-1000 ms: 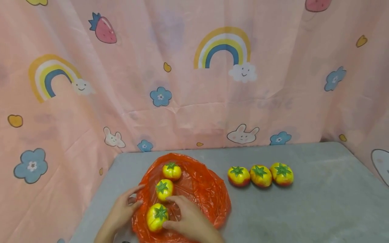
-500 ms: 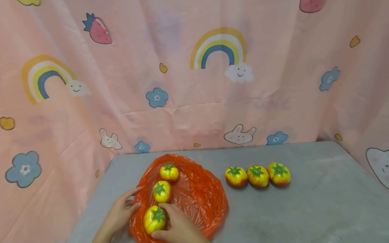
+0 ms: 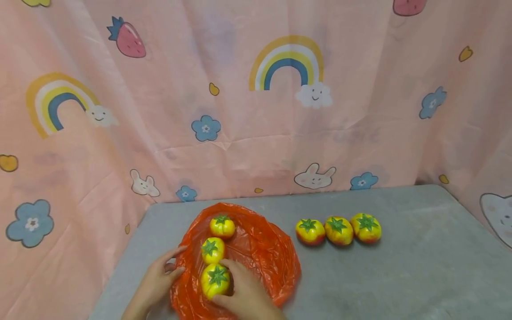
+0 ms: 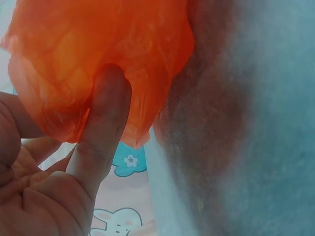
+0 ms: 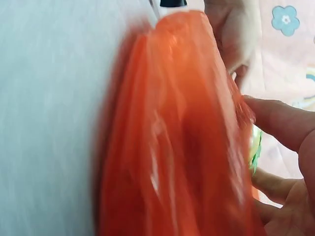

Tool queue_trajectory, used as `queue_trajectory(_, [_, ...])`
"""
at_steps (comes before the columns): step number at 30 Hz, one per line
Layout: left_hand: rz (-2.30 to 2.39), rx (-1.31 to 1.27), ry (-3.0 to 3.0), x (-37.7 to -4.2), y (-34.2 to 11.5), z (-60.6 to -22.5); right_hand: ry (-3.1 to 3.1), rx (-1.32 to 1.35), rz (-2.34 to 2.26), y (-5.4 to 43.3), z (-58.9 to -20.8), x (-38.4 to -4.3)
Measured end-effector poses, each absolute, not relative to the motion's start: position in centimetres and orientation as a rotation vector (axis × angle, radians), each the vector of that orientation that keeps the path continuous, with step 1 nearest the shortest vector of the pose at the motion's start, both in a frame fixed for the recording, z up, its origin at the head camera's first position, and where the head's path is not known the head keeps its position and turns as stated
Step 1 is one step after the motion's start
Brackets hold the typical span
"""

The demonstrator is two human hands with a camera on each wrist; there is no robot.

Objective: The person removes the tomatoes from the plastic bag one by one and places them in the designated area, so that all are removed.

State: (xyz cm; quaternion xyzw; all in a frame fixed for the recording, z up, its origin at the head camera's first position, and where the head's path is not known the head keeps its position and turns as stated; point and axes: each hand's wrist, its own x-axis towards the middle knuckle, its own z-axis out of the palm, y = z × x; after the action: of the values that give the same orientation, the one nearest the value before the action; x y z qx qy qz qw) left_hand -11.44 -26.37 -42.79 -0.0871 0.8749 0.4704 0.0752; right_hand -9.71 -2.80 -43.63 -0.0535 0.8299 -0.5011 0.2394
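A crinkled orange-red plastic bag point(image 3: 264, 249) lies with its mouth spread wide. Inside it a far tomato point(image 3: 222, 227), a middle tomato point(image 3: 213, 250) and a near tomato point(image 3: 215, 282) form a line, yellow with green star-shaped tops. My right hand point(image 3: 248, 289) holds the near one between thumb and fingers, right by the middle one. At the bag's left rim my left hand point(image 3: 156, 280) touches the plastic with thumb and forefinger spread apart. In the left wrist view the thumb point(image 4: 101, 123) lies against the orange film. The bag mostly hides the tomato in the right wrist view.
Three more yellow-and-red tomatoes point(image 3: 339, 231) sit in a row on the grey table point(image 3: 400, 275), right of the bag. A pink curtain point(image 3: 248, 164) printed with rainbows, flowers and rabbits hangs behind and at both sides.
The near tomato, in my right hand, has moved first slightly left, then up and right against the middle one. My left hand stays at the bag's rim. The view has shifted slightly.
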Motion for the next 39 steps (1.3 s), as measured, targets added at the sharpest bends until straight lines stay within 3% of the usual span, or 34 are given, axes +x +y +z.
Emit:
queue_trajectory(19, [1.346,-0.259,2.634,-11.9,-26.2,-42.7,2.467,-0.225,-1.327,3.4,-42.3,-9.6])
queue_trajectory(39, [1.434,-0.281,2.580,-11.5,-26.6,-43.1,2.339,-0.304,-1.413,4.1,-43.3,-10.0])
